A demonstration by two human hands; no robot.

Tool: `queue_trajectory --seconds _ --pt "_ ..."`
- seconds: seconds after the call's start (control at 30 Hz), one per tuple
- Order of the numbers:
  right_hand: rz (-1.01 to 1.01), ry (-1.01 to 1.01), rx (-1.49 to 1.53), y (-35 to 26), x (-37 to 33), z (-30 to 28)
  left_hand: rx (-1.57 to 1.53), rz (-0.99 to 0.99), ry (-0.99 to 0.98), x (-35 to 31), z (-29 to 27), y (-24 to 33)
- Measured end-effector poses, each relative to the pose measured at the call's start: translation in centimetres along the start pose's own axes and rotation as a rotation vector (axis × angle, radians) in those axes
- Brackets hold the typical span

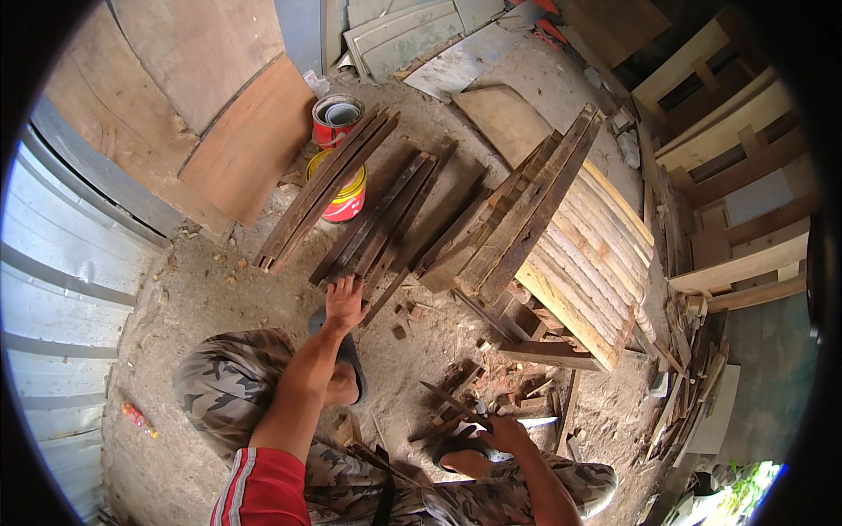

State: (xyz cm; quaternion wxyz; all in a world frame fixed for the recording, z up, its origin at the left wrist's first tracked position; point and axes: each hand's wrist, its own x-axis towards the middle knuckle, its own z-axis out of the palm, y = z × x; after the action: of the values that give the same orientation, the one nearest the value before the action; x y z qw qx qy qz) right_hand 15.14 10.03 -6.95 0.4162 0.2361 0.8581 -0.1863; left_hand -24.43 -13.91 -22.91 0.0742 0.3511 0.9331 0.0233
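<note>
Two hands busy: left hand (347,303) sits spread against dark planks (377,217), near end; right hand (509,436) clutches a stick (448,401). I'd press evenly.

- Two hands: one left hand (346,302), one right hand (507,434).
- Two cans: one red can (326,136) and one yellow-rimmed can (344,209).
- Two dark sandals, one left sandal (350,352) and one right sandal (438,451).
- Three wood panels (237,140), as far as the edges let me count.
- Two dark strips (323,187) as one pair; beside them several dark pieces (386,215), the exact number I cannot tell.
- One long brown stick (452,403).
- Several pale boards (583,250), not surely countable.
- One small red-and-yellow object (136,419).
</note>
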Motion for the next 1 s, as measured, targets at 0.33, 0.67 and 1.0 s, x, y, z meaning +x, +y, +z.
queue_trajectory --seconds 0.33,0.67,1.0 --pt "0.003 0.016 -0.012 -0.1 0.0 0.2 -0.186 0.052 -0.184 1.7 1.6 0.1" --pt "0.014 -0.031 -0.044 -0.5 0.2 -0.1 -0.346 0.051 -0.224 0.6 0.2 -0.7" --pt "0.006 0.011 -0.022 0.3 0.0 0.4 -0.172 -0.21 -0.399 2.1 0.6 -1.8"
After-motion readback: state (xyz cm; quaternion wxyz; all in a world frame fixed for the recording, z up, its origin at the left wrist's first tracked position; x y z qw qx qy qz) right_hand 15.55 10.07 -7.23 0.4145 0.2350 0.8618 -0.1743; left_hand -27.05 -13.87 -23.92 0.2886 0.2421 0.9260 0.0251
